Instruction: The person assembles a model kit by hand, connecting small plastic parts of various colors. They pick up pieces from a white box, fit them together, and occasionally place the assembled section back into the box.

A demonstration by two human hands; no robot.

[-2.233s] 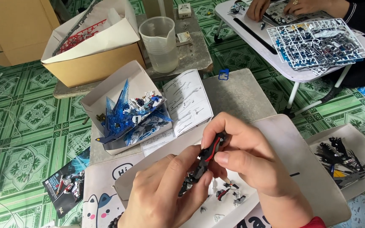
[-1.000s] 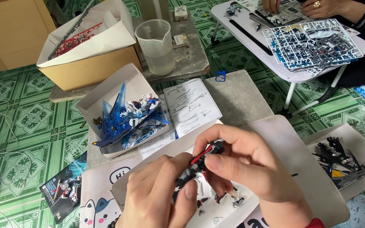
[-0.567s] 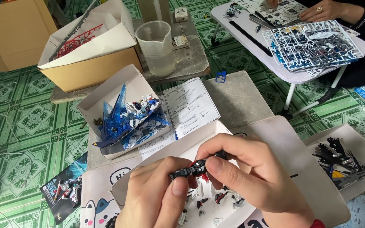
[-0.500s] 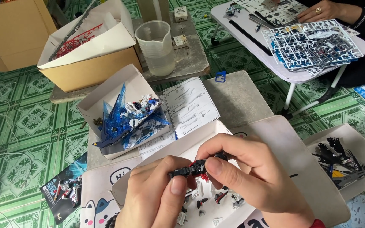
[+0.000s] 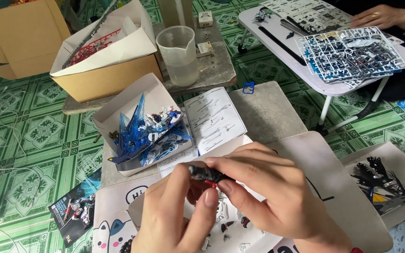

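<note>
I am holding a small dark model part (image 5: 208, 174) with red bits between both hands, above the white tray (image 5: 305, 154) at the near edge of the tabletop (image 5: 268, 107). My left hand (image 5: 179, 215) is pinching it from below, thumb and fingers closed on it; my right hand (image 5: 273, 197) is gripping it from above with closed fingers. Loose small pieces (image 5: 230, 225) are lying in the tray beneath. The open box of blue translucent parts (image 5: 141, 131) is sitting towards the tabletop's far left corner, the instruction sheet (image 5: 214, 119) just beside it.
</note>
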